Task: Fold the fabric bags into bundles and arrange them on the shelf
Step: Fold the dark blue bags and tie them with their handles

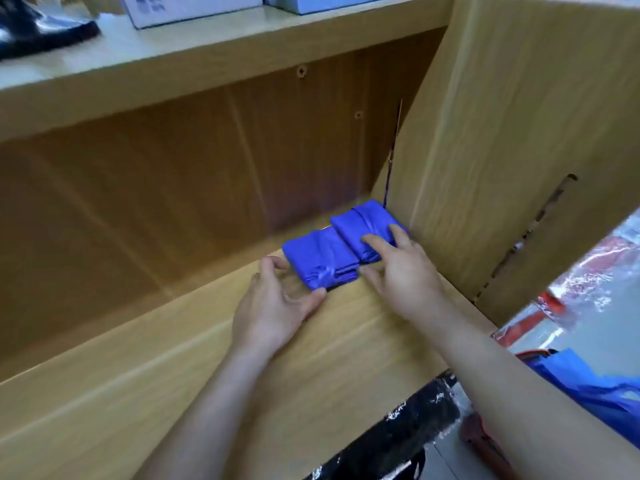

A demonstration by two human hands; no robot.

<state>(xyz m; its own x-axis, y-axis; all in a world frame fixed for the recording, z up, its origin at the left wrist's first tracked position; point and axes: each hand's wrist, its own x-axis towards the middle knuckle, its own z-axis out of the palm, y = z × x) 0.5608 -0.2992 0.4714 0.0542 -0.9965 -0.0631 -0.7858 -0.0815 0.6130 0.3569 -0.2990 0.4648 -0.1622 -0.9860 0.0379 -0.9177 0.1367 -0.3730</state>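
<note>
Head view: on the shelf (pixel 207 358), a near bundle (pixel 320 259) and a far bundle (pixel 367 225) touch beside the right wall (pixel 485 168). The left hand (pixel 273 306) touches the near one with fingers apart; the right hand (pixel 403 271) lays its fingers flat on the far one. Shoving may loosen the folds.

A light wooden shelf (pixel 145 382) filled the view under even, soft light. Its darker back panel (pixel 138 209) carried two screws (pixel 302 71) toward 12 o'clock. At 2 o'clock stood a side panel (pixel 502 133) with a ragged slit. On the upper board (pixel 207 53) sat white boxes (pixel 187 8) at 12 o'clock and a glossy black shoe (pixel 38 29) at 10 o'clock.

blue bundles (pixel 341 242), light wood shelf (pixel 173 375)
</note>
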